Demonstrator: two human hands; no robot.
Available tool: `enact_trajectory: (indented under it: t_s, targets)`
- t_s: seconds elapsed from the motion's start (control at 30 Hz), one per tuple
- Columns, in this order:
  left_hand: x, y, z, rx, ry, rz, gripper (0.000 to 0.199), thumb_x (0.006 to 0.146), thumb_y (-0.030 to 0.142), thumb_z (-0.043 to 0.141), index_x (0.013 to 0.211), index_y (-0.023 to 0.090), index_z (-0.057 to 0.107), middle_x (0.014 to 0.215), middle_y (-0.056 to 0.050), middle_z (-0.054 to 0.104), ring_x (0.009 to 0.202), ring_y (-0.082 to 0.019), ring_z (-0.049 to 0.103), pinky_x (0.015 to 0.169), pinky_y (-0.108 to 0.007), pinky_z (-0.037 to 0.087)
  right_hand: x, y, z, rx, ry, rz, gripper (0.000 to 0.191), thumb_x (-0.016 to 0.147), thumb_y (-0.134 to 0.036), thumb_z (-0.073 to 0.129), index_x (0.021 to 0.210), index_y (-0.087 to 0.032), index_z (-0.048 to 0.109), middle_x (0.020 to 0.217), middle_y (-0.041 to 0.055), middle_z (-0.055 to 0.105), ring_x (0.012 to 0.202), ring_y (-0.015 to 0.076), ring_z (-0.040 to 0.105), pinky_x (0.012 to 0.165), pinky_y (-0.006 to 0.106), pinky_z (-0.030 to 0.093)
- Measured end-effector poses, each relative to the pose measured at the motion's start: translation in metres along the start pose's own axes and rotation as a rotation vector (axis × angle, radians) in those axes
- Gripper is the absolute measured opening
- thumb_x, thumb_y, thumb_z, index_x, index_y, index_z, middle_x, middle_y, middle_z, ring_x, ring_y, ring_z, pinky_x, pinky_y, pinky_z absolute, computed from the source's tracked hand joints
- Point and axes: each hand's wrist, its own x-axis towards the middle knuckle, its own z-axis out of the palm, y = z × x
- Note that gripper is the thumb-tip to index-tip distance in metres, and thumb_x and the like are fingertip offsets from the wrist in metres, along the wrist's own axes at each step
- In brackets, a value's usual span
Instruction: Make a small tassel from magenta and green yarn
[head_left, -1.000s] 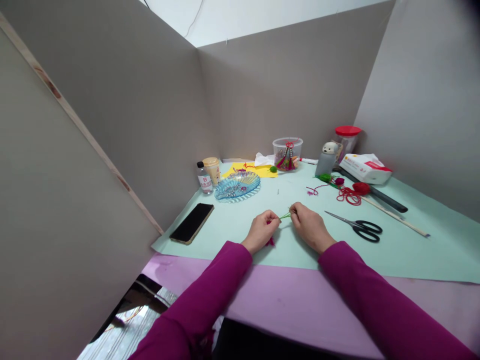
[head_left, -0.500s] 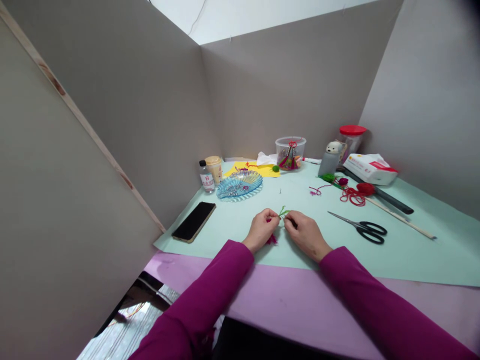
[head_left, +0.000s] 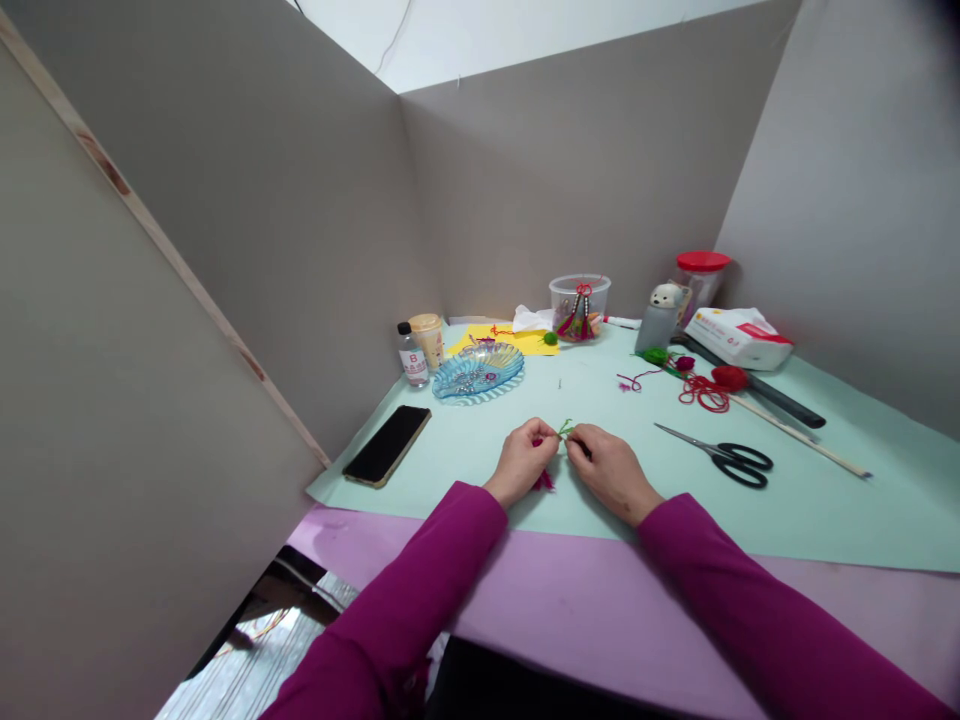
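Note:
Just above the pale green mat, my left hand (head_left: 523,462) is closed in a pinch on a magenta yarn tassel (head_left: 545,481), whose frayed end hangs below the fingers. Green yarn (head_left: 565,428) sticks up in short strands between my two hands. My right hand (head_left: 609,468) pinches at this green yarn, its fingertips close to those of the left. The fingers hide most of the tassel and the exact grip. Black-handled scissors (head_left: 731,460) lie to the right of my right hand, blades pointing left.
A phone (head_left: 388,446) lies at left. Behind it stand a small bottle (head_left: 413,357) and a blue glass dish (head_left: 480,374) with beads. A clear tub (head_left: 580,308) holds tassels. At right are red cord (head_left: 705,393), a tissue pack (head_left: 739,338) and a thin stick (head_left: 806,440).
My right hand has shifted very slightly left, nearer the left hand. The green strands between the fingers have changed shape. My left hand stays in place.

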Motion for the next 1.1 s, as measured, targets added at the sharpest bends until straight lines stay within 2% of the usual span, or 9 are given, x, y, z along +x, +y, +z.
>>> enact_trajectory:
  t_s: [0.6, 0.87, 0.97, 1.1]
  targets:
    - [-0.001, -0.001, 0.0, 0.121, 0.012, 0.047, 0.011, 0.074, 0.024, 0.051, 0.075, 0.016, 0.059, 0.063, 0.002, 0.053, 0.058, -0.009, 0.043, 0.055, -0.019, 0.035, 0.0, 0.0, -0.001, -0.068, -0.054, 0.022, 0.017, 0.085, -0.022, 0.04, 0.075, -0.021, 0.054, 0.075, 0.0016, 0.06, 0.069, 0.0145, 0.052, 0.062, 0.025, 0.032]
    - [-0.001, -0.001, 0.001, 0.107, -0.005, 0.034, 0.011, 0.074, 0.025, 0.052, 0.07, 0.016, 0.056, 0.063, 0.002, 0.054, 0.058, -0.009, 0.044, 0.055, -0.019, 0.035, 0.0, -0.001, 0.001, -0.12, 0.004, 0.049, 0.018, 0.087, -0.025, 0.039, 0.081, -0.021, 0.056, 0.082, 0.0034, 0.062, 0.072, 0.0149, 0.053, 0.059, 0.026, 0.03]
    - [-0.002, -0.001, 0.0, 0.09, -0.021, 0.012, 0.013, 0.074, 0.026, 0.052, 0.07, 0.015, 0.056, 0.061, 0.003, 0.052, 0.056, -0.008, 0.043, 0.054, -0.019, 0.034, 0.003, 0.011, -0.003, -0.143, 0.075, 0.123, 0.019, 0.086, -0.025, 0.039, 0.08, -0.02, 0.056, 0.082, 0.0039, 0.062, 0.07, 0.0151, 0.051, 0.058, 0.026, 0.028]
    - [-0.002, -0.003, -0.001, 0.064, 0.004, -0.005, 0.014, 0.074, 0.028, 0.052, 0.071, 0.015, 0.056, 0.063, 0.003, 0.053, 0.058, -0.008, 0.044, 0.056, -0.02, 0.035, 0.009, 0.033, -0.013, -0.113, 0.236, 0.347, 0.02, 0.085, -0.027, 0.039, 0.074, -0.02, 0.054, 0.068, 0.003, 0.058, 0.061, 0.0153, 0.047, 0.058, 0.027, 0.027]
